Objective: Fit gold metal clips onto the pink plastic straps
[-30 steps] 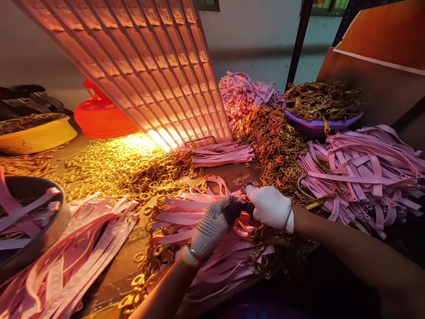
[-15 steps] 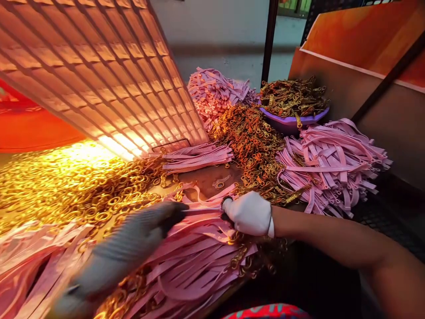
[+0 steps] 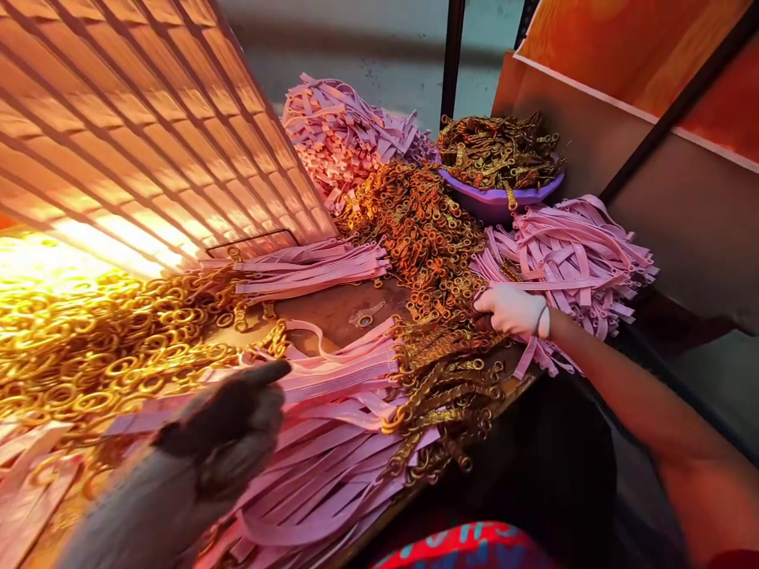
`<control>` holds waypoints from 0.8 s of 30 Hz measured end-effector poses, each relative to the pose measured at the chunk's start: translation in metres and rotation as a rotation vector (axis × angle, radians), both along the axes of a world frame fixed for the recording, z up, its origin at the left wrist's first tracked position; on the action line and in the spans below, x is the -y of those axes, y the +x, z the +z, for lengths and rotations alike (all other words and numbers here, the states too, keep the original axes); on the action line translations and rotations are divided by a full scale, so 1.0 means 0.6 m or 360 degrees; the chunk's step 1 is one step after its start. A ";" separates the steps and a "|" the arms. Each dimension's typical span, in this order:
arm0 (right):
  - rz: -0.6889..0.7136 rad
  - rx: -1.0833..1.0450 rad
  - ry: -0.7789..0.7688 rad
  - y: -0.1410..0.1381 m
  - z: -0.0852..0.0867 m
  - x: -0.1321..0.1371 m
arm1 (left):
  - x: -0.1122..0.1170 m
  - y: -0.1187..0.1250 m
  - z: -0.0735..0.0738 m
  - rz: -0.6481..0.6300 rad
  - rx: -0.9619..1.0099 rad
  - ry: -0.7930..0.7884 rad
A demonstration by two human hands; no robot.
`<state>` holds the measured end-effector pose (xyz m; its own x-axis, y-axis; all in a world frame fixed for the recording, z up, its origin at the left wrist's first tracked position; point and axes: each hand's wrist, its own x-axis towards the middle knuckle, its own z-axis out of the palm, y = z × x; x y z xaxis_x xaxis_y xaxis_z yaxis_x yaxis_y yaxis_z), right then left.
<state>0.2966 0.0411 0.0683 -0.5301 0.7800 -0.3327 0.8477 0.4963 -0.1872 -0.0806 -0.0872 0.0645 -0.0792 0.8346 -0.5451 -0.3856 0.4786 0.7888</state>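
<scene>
My left hand [image 3: 225, 442], in a grey glove with a dark palm, hovers blurred over pink straps [image 3: 332, 466], its thumb side reaching right and no strap visible in its loosely parted fingers. My right hand [image 3: 513, 310], in a white glove, is closed at the edge of a heap of gold clasps [image 3: 427, 229]. Whatever its curled fingertips hold is hidden. Between the hands, gold chain-like clasps [image 3: 456, 387] hang from the right ends of the laid-out pink straps.
Loose gold rings [image 3: 118, 348] spread at left below a slatted, lit panel [image 3: 178, 142]. A purple bowl [image 3: 504, 194] of clasps stands at the back. Pink strap piles lie at right [image 3: 569, 253] and back [image 3: 349, 134]. A bundle of straps [image 3: 314, 269] lies mid-table.
My right hand has moved right, from the pink straps to the clasp heap. My left hand has come off the strap stretched between both hands and drawn back. The view has shifted right.
</scene>
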 end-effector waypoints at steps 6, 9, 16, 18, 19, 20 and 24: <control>-0.0003 0.0338 0.0263 0.017 -0.082 0.051 | -0.044 0.096 0.010 -0.0198 0.0460 -0.0210; 0.0044 0.0454 0.0337 0.015 -0.092 0.057 | -0.050 0.105 0.005 -0.0354 0.0645 -0.0182; 0.0154 0.0586 0.0413 0.016 -0.094 0.068 | -0.040 0.101 -0.008 -0.0356 0.0661 -0.0189; 0.0108 0.0627 0.0403 0.018 -0.097 0.073 | -0.033 0.099 -0.018 -0.0314 0.0573 -0.0115; 0.0081 0.0624 0.0388 0.020 -0.098 0.073 | -0.030 0.099 -0.024 -0.0306 0.0515 -0.0038; 0.0045 0.0608 0.0372 0.022 -0.097 0.072 | -0.026 0.099 -0.029 -0.0308 0.0455 0.0057; -0.0204 0.0473 0.0395 0.037 -0.080 0.055 | -0.011 0.099 -0.044 -0.0389 0.0222 0.0315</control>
<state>0.3190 0.0082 0.0204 -0.3322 0.9095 -0.2499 0.9049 0.3821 0.1877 -0.0213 -0.0803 0.0381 0.2000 0.9103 -0.3625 -0.3893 0.4133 0.8232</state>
